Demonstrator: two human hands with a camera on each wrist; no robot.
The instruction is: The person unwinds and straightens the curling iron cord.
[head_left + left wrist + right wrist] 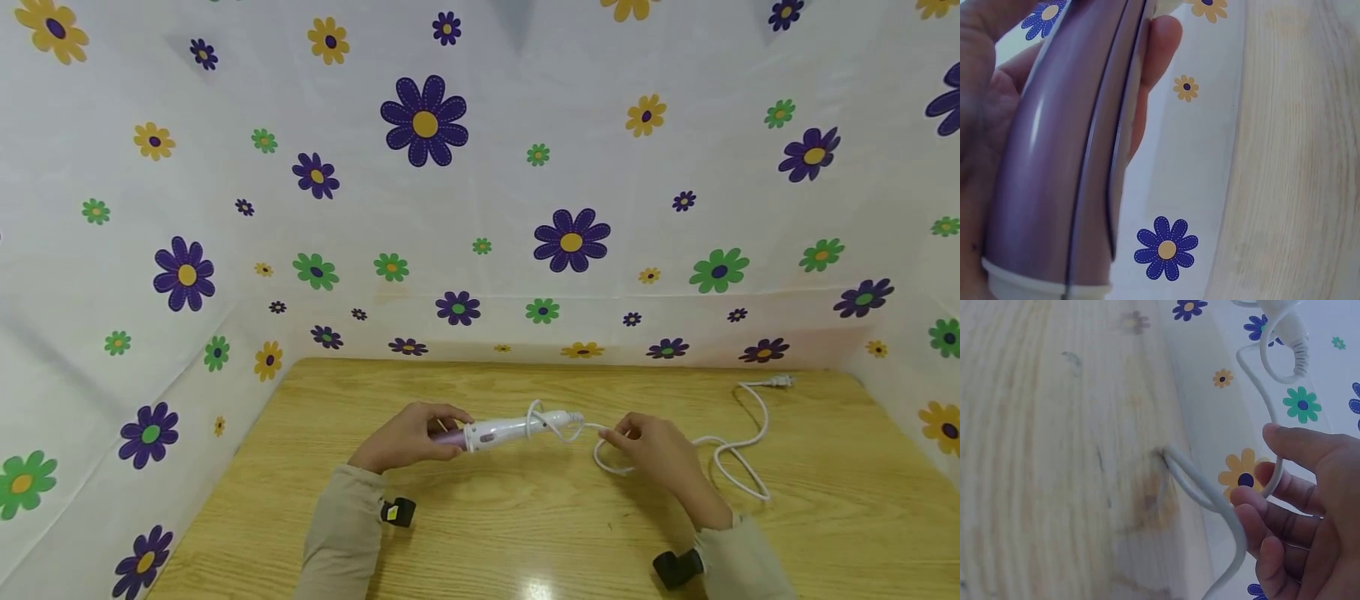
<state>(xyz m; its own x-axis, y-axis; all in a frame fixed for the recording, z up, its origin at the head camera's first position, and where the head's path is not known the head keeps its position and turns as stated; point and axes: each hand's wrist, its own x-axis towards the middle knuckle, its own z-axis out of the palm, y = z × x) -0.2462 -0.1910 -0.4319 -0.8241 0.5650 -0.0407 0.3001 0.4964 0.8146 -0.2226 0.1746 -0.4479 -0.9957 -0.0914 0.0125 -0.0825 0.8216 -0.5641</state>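
My left hand grips the purple barrel end of a white and purple hair straightener, held roughly level above the table. In the left wrist view the purple barrel, with long seams along it, lies between thumb and fingers. A loop of the white cord is wound around the handle. Just right of the handle's end, my right hand pinches the cord between thumb and fingers. The right wrist view shows the cord passing by the curled fingers, with a slack loop hanging below.
Loose bends of cord lie on the wooden table to the right, ending in a plug near the back edge. A white flowered sheet stands behind the table and at both sides. A dark wrist camera sits on the left sleeve.
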